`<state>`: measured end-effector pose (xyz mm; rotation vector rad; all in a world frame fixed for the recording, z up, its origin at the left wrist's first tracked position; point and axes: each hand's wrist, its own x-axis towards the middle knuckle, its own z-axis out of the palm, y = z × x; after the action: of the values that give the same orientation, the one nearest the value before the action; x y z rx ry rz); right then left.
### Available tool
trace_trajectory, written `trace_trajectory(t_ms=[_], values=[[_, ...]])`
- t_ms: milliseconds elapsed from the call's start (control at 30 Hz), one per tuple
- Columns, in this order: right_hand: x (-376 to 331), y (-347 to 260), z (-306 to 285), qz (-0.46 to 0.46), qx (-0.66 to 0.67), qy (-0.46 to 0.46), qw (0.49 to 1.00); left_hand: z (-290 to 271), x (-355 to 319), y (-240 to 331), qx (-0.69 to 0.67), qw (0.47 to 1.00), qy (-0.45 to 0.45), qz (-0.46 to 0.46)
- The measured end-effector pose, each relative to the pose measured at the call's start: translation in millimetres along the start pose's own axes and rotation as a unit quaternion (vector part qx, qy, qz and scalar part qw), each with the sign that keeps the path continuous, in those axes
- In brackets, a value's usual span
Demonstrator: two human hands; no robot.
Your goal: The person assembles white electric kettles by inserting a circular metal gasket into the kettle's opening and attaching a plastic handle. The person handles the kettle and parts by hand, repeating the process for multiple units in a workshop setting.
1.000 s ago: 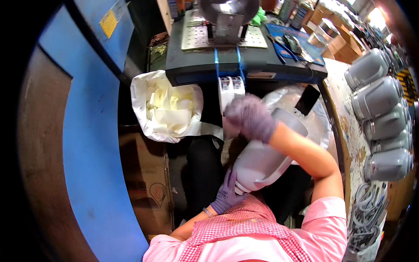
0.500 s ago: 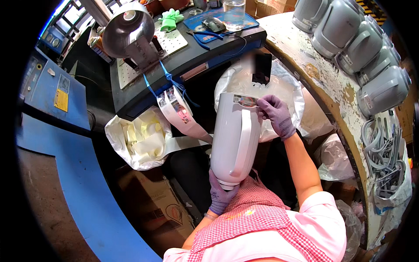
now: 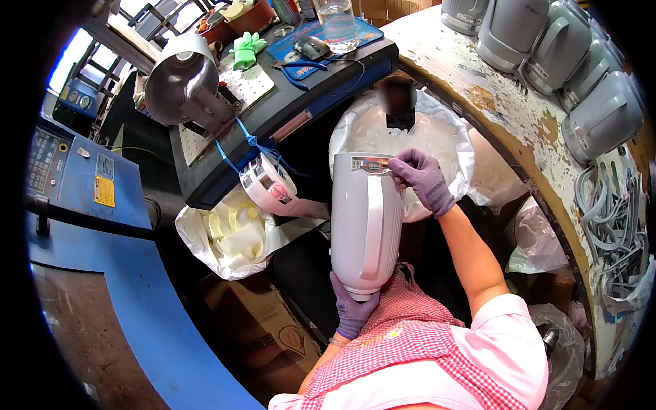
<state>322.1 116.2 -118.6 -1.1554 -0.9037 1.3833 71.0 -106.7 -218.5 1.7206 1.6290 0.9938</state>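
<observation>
We are holding a tall white jug body (image 3: 366, 225) upright in the middle of the view, its long moulded handle facing us. Our left hand (image 3: 353, 311), in a purple glove, is cupping the narrow lower end of the jug from underneath at about six o'clock, fingers curled closed around it. Our right hand (image 3: 422, 179), also gloved in purple, is sitting at the jug's top rim at about two o'clock from its middle, fingertips pinched together on the small printed label (image 3: 371, 163) stuck across the top edge; we cannot tell whether the thumb is gripping or only pressing.

Just beyond the jug, at twelve o'clock, a large clear plastic bag (image 3: 437, 140) is lying open. At ten o'clock from the jug a roll of stickers (image 3: 268, 186) is hanging on blue cord from the dark workbench (image 3: 273, 116), near the jug without touching it. At nine o'clock a white bag of pale backing strips (image 3: 229, 232) is sagging open below the bench. On the bench top we are seeing a metal lamp shade (image 3: 174, 78), a green glove (image 3: 246, 49) and a clear cup (image 3: 337, 24). At two o'clock, well apart from us, grey jug shells (image 3: 588, 82) are standing in a row along a worn curved table (image 3: 506, 109), with grey handles (image 3: 615, 232) piled at three o'clock. A blue machine (image 3: 82, 198) is filling the nine o'clock side.
</observation>
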Motion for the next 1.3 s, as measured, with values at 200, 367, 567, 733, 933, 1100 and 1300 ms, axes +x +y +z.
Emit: trace_trajectory(t_ms=[200,367,567,733,933,1100,1300], values=[[0.5,-0.8,2.5,-0.003,-0.001,0.004,1.0,1.5,0.2,-2.1,-0.025,1.0,-0.004,0.002],[2.3,2.4,3.5,-0.012,-0.016,0.009,1.0,1.2,-0.7,-5.5,-0.01,1.0,-0.006,0.007],[6.2,-15.3,-25.5,-0.046,-0.452,0.054,0.889,0.7,-2.9,-10.1,-0.032,0.999,-0.001,0.018],[15.0,-31.3,-69.1,-0.116,-0.367,-0.01,0.923,0.0,-0.5,-3.6,-0.018,1.0,-0.003,0.02],[57.8,-56.9,8.2,0.064,-0.428,-0.225,0.873,6.2,-0.3,-11.5,0.04,0.996,-0.001,0.073],[105.5,-42.3,-1.5,-0.084,-0.551,-0.04,0.829,-3.5,2.0,5.9,-0.043,0.997,0.029,0.059],[15.5,-99.1,-21.5,-0.551,-0.538,-0.063,0.634,-140.1,34.7,61.8,-0.333,0.939,0.033,-0.078]])
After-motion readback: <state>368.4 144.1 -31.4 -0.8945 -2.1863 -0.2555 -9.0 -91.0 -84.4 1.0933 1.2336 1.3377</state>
